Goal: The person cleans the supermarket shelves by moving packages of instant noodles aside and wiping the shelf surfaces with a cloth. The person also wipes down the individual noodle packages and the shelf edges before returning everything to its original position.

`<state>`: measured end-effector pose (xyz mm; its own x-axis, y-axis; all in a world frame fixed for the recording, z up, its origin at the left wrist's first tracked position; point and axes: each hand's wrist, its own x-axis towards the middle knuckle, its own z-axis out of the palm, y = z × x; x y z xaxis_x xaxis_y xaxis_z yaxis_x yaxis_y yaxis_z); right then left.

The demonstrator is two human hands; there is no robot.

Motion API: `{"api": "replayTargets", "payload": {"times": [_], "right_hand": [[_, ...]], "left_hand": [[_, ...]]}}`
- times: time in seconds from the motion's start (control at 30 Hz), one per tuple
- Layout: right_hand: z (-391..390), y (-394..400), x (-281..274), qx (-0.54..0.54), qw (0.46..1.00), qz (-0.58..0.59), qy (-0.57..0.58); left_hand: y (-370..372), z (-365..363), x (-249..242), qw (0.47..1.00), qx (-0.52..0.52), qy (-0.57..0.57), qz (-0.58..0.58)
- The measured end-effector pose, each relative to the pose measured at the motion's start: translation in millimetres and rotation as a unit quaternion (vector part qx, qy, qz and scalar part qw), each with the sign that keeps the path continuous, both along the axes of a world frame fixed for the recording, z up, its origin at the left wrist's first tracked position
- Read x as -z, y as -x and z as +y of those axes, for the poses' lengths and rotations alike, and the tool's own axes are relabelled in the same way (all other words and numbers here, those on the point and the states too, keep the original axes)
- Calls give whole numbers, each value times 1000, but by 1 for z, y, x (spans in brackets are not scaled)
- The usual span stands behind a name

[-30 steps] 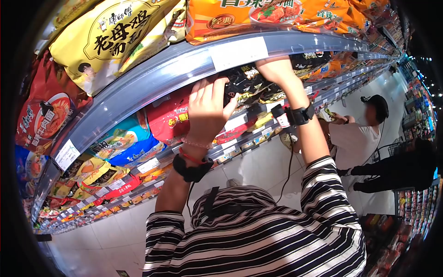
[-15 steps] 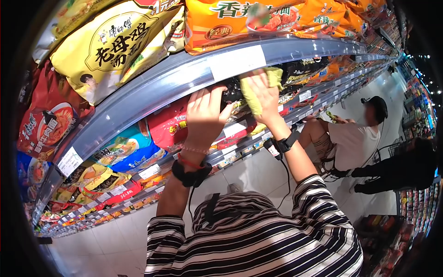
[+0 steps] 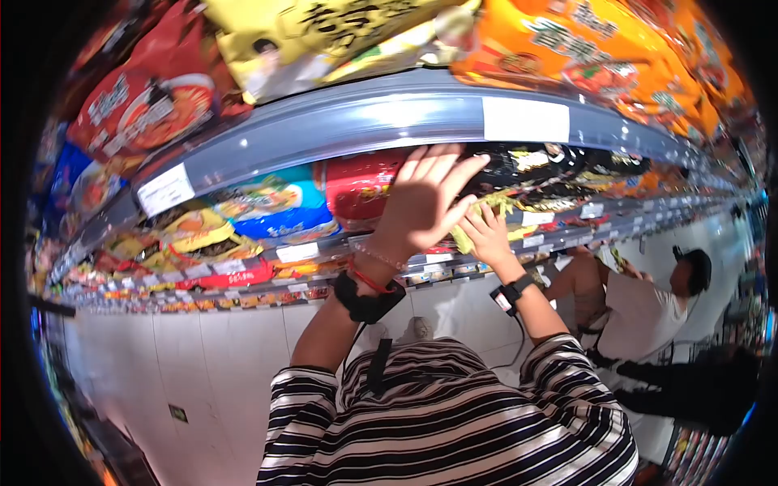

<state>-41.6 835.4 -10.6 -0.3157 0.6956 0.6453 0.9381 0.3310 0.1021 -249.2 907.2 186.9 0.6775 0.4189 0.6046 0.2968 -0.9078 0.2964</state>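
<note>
At ten o'clock I have a red bag with a bowl printed on it, on the upper shelf; its contents are sealed from my view. Nearer the centre, a teal pack lies on the tier below. A yellow bag, also sealed, sits just short of twelve. Below it is a red pack, and beside that I see the left hand, its spread fingers aimed at one o'clock and nothing visible in its grasp. Then comes the yellow-green cloth, under the fingers of the right hand, which grips it; cloth shows at the hand's nine and twelve. It is crumpled, its long axis roughly seven to one. Black packs lie at the right hand's one o'clock. Toward two, I get an orange bag on the upper shelf.
</note>
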Motion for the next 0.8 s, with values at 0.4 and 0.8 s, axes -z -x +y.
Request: {"api": "replayTargets", "payload": {"times": [0.4,0.8], "right_hand": [[-11,104,-9,-48,780,526,336],[97,313,-146,-22,925,350,-149]], "left_hand": [[172,11,37,960,-257,-86,-68],[379,70,20,912,-363,-168,-95]]}}
